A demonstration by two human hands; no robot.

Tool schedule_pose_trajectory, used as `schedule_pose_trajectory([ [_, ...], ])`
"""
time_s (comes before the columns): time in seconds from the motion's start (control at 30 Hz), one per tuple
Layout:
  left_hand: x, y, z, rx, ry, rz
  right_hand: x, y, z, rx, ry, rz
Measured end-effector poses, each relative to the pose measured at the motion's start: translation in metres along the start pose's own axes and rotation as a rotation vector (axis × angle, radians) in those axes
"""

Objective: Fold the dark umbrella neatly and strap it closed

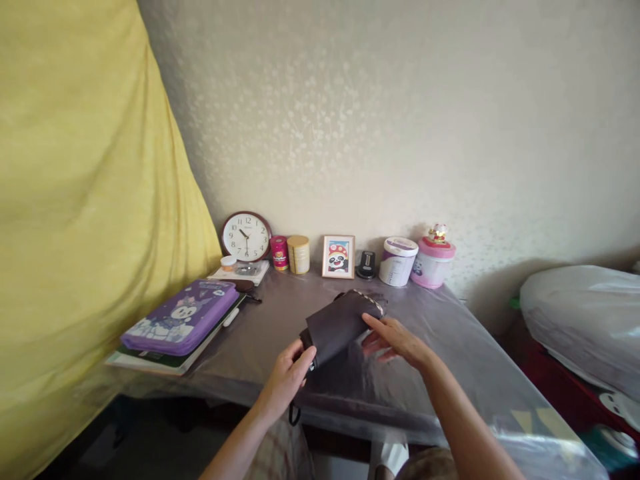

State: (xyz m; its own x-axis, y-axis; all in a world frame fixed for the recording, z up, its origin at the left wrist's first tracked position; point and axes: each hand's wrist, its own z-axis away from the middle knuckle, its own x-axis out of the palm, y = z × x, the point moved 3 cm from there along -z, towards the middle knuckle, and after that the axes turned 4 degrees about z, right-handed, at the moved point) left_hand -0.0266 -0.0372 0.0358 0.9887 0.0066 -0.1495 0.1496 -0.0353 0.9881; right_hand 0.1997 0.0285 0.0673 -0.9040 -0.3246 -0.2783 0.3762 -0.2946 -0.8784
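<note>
Best steady the folded umbrella [339, 325], at six o'clock from the picture frame [339, 257], by its seven-o'clock end, clasped in the left hand [286, 373], and guide the loose fabric [323, 339] lightly with the right hand [395, 341], uncurled and gripping nothing at the umbrella's four-o'clock side.

My umbrella [334, 329] is dark grey. I see a cartoon-printed purple case [185, 317] and a yellow curtain [95, 200].
</note>
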Motion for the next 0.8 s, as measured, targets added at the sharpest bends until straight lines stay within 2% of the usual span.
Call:
schedule_pose_trajectory([
  [0.13, 0.01, 0.007, 0.005, 0.231, 0.092, -0.33, 0.013, 0.001, -0.014, -0.051, 0.077, -0.207],
  [0.33, 0.032, 0.007, 0.015, 0.452, 0.161, -0.78, 0.025, 0.008, -0.032, -0.071, 0.189, -0.385],
  [0.43, 0.042, 0.008, 0.019, 0.496, 0.144, -0.928, 0.031, 0.01, -0.039, -0.046, 0.237, -0.531],
  [0.5, 0.047, 0.009, 0.021, 0.482, 0.124, -0.94, 0.035, 0.011, -0.043, -0.031, 0.245, -0.646],
  [0.57, 0.049, 0.01, 0.022, 0.43, 0.117, -0.829, 0.038, 0.01, -0.046, -0.029, 0.252, -0.716],
  [0.63, 0.048, 0.009, 0.022, 0.333, 0.132, -0.593, 0.04, 0.009, -0.048, -0.035, 0.269, -0.751],
  [0.73, 0.045, 0.002, 0.019, 0.028, 0.12, -0.109, 0.041, 0.005, -0.049, -0.06, 0.266, -0.838],
  [0.8, 0.047, -0.004, 0.018, -0.211, 0.003, 0.234, 0.043, 0.002, -0.047, -0.075, 0.249, -0.899],
])
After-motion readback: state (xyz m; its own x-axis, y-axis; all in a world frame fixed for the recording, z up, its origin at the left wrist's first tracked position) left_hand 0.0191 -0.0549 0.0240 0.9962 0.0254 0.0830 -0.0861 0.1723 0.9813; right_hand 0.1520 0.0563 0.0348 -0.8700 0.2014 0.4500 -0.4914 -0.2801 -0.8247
